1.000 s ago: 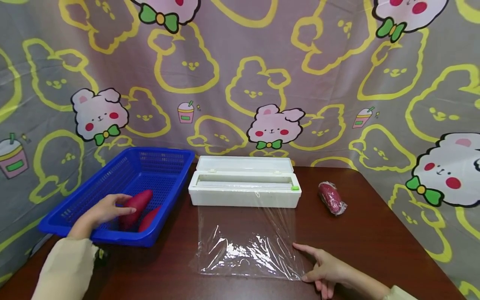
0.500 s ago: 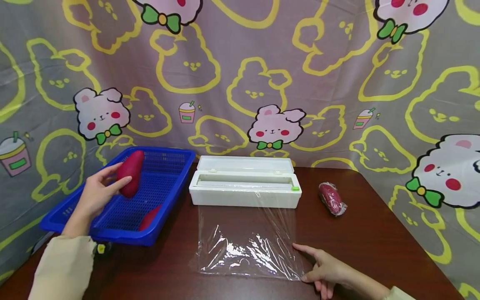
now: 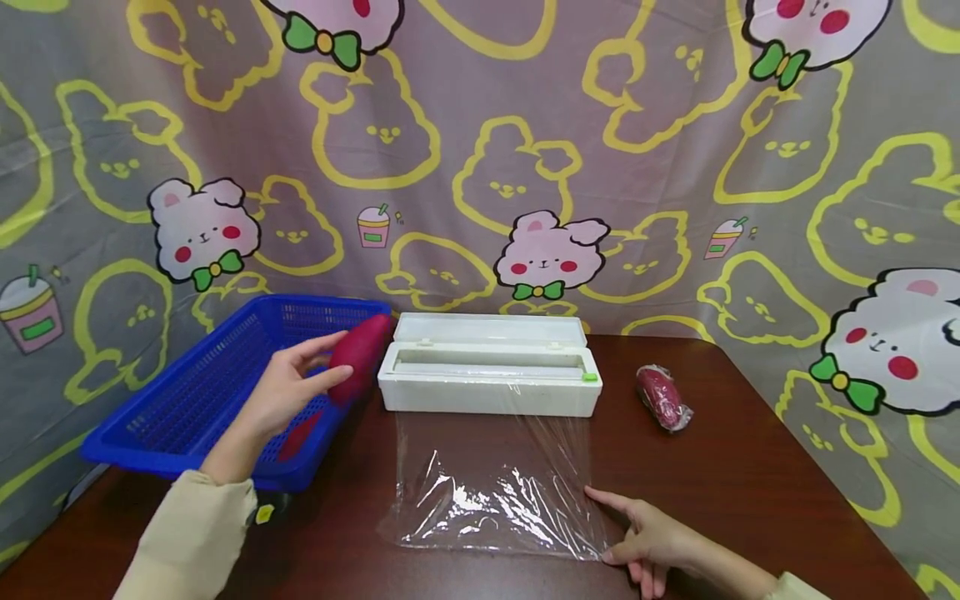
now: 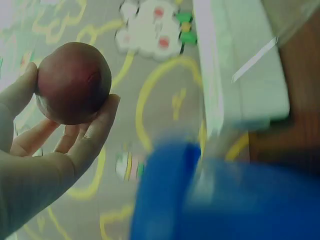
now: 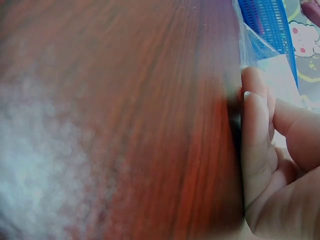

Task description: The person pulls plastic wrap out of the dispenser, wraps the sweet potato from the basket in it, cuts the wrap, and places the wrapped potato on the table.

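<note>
In the head view my left hand (image 3: 288,392) grips a red-skinned sweet potato (image 3: 363,357) between thumb and fingers, held above the right rim of the blue basket (image 3: 330,309). The left wrist view shows this sweet potato (image 4: 75,82) end-on. Another sweet potato (image 3: 302,435) lies in the basket, partly hidden by its wall. A sheet of clear cling film (image 3: 487,500) stretches over the table from a white dispenser box (image 3: 487,397). My right hand (image 3: 651,537) touches the sheet's right edge and near corner with extended index finger and thumb; its other fingers are bent.
A sweet potato wrapped in film (image 3: 663,396) lies on the right of the dark wooden table (image 3: 765,467). The dispenser's lid (image 3: 491,328) stands raised at the back. A patterned cloth (image 3: 450,108) hangs behind the table.
My left hand has lifted the sweet potato from inside the basket and carried it right, to above the basket's right rim. The right hand and the film have stayed in place.
</note>
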The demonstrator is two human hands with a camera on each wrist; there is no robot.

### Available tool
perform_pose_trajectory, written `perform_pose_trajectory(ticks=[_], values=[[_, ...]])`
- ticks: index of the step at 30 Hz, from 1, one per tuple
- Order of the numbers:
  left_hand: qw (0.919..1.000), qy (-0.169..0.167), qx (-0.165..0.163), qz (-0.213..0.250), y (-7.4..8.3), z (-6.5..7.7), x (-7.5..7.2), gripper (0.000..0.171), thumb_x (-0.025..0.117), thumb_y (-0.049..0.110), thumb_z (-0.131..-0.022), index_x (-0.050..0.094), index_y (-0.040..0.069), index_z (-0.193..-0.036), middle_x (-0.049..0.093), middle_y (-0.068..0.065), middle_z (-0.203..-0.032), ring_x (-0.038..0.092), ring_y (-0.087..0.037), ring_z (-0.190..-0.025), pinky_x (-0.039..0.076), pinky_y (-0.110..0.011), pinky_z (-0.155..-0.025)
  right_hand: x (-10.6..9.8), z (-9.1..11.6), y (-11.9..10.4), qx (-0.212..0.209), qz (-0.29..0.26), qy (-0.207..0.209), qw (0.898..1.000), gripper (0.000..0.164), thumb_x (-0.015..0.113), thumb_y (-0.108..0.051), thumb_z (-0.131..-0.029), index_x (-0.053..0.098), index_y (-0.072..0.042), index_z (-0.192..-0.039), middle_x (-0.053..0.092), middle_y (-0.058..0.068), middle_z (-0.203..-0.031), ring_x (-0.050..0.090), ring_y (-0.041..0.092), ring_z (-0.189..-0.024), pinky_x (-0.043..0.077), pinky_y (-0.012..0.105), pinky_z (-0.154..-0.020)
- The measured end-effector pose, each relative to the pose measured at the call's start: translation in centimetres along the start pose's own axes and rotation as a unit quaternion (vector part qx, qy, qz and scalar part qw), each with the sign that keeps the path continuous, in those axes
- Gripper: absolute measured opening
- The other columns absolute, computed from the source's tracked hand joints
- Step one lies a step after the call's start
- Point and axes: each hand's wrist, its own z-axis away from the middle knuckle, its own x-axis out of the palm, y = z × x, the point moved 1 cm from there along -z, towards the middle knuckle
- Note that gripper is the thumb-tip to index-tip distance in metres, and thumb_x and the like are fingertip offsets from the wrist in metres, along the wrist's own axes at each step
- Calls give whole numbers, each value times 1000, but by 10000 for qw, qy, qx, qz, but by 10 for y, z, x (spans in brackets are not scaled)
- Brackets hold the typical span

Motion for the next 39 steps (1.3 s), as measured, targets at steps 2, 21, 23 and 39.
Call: perform_pose_trajectory(ticks=[2, 21, 23, 39], values=[[9997, -221, 25, -50, 3, 0, 16, 53, 64, 14, -83, 45, -1, -129, 53, -20, -114, 55, -20, -95, 49, -25, -66, 0, 0, 0, 22, 12, 6, 10000, 84, 67, -13, -79, 12, -5, -142, 50, 4, -48, 53, 9, -37, 40, 19, -32], [9587, -2695, 826, -366, -13, 3, 143, 44, 71, 14, -76, 58, -8, -112, 62, -14, -104, 57, -16, -91, 47, -30, -77, 2, 1, -2, -168, 218, 4, 9996, 83, 67, -14, -79, 13, -3, -142, 50, 3, -48, 52, 7, -37, 39, 19, -32], [9534, -2834, 869, -560, -18, 4, 152, 44, 72, 16, -75, 59, -6, -111, 62, -12, -106, 56, -13, -92, 46, -28, -79, 2, 2, -1, -160, 245, 9, 9996, 84, 67, -14, -79, 13, -3, -142, 50, 3, -48, 52, 7, -37, 39, 19, -32], [9261, -3515, 833, -1091, -26, 17, 176, 40, 73, 16, -75, 62, -4, -108, 64, -9, -101, 56, -8, -92, 45, -21, -76, 11, 6, -7, -660, 1535, 902, 9818, 80, 70, -19, -77, 20, -6, -138, 51, 2, -46, 51, 11, -33, 41, 30, -28]])
